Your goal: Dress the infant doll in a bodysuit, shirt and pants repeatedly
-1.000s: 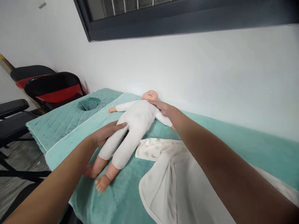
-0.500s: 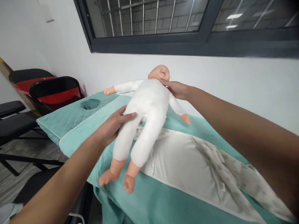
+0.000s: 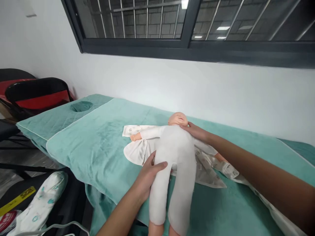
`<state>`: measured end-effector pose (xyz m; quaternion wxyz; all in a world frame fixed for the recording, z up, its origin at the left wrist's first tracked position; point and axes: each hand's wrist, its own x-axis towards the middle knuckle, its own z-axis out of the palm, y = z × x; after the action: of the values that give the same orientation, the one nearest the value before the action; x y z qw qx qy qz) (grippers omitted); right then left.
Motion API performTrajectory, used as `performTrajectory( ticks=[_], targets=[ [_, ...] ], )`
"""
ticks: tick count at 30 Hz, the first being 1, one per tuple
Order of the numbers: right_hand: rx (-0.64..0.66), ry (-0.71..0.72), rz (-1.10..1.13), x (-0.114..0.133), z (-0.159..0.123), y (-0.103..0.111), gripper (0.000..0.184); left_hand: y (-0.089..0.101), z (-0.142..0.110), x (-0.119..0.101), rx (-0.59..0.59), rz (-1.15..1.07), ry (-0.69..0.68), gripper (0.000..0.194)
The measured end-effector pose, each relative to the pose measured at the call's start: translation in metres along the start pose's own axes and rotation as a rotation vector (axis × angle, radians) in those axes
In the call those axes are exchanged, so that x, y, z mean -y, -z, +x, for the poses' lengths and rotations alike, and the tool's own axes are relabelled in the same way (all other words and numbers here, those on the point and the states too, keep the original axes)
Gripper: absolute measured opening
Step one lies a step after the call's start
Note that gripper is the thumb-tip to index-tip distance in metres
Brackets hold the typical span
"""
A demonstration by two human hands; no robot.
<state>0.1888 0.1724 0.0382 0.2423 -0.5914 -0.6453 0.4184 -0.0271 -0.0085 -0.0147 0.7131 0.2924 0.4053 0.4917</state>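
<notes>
A baby doll [image 3: 176,150] with a white cloth body lies face up, held in both my hands, its head toward the wall. My left hand [image 3: 150,173] grips its thigh, thumb on top and the other fingers tucked underneath. At the neck, my right hand [image 3: 197,131] is closed around the doll's shoulder, its fingers partly hidden behind the head. Beneath the doll spreads a white patterned baby garment [image 3: 137,152], with a part reaching out to the right under my right forearm. Whether the doll's back rests fully on it, I cannot tell.
A massage bed with a green cover [image 3: 98,144] and a face hole [image 3: 81,106] stands against the wall under a barred window. Black and red chairs [image 3: 41,95] are at the left. On a black seat at lower left lie a patterned white cloth item [image 3: 44,200] and a cable [image 3: 71,223].
Both hands have brought the doll down and to the right, over the garment. The view has shifted, and more of the seat at lower left shows.
</notes>
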Motion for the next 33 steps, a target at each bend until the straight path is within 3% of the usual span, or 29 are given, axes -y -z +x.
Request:
performTrajectory(
  ticks=[4,7,9,11,14,17,22,25,28,31,33],
  targets=[
    [-0.047,0.014,-0.299,-0.006,-0.002,0.000,0.087,0.014,0.006,-0.007,-0.014,0.213,-0.035,0.051],
    [-0.287,0.127,-0.716,0.009,-0.008,-0.008,0.076,0.032,0.027,-0.021,-0.102,0.559,-0.145,0.041],
    [-0.406,0.303,-0.866,0.025,-0.010,-0.024,0.058,0.041,0.050,-0.030,-0.167,0.830,-0.286,0.032],
    [-0.345,0.501,-0.904,0.042,-0.007,-0.049,0.043,0.047,0.075,-0.036,-0.162,1.128,-0.451,0.025],
    [0.011,0.629,-0.942,0.061,0.011,-0.089,0.035,0.049,0.105,-0.036,-0.142,1.442,-0.555,0.026],
    [0.225,0.574,-0.972,0.068,0.036,-0.114,0.031,0.051,0.116,-0.029,-0.180,1.503,-0.556,0.030],
    [0.352,0.510,-0.844,0.066,0.056,-0.117,0.034,0.062,0.115,-0.021,-0.272,1.525,-0.714,0.036],
    [0.310,0.509,-0.785,0.062,0.052,-0.113,0.030,0.064,0.115,-0.020,-0.293,1.568,-0.798,0.034],
    [0.169,0.566,-0.683,0.056,0.041,-0.105,0.033,0.063,0.117,-0.022,-0.369,1.584,-0.820,0.030],
    [0.034,0.639,-0.550,0.049,0.028,-0.095,0.036,0.064,0.124,-0.031,-0.564,1.595,-0.753,0.024],
    [0.010,0.648,-0.517,0.046,0.022,-0.090,0.037,0.069,0.132,-0.039,-0.638,1.532,-0.659,0.026]
  ],
)
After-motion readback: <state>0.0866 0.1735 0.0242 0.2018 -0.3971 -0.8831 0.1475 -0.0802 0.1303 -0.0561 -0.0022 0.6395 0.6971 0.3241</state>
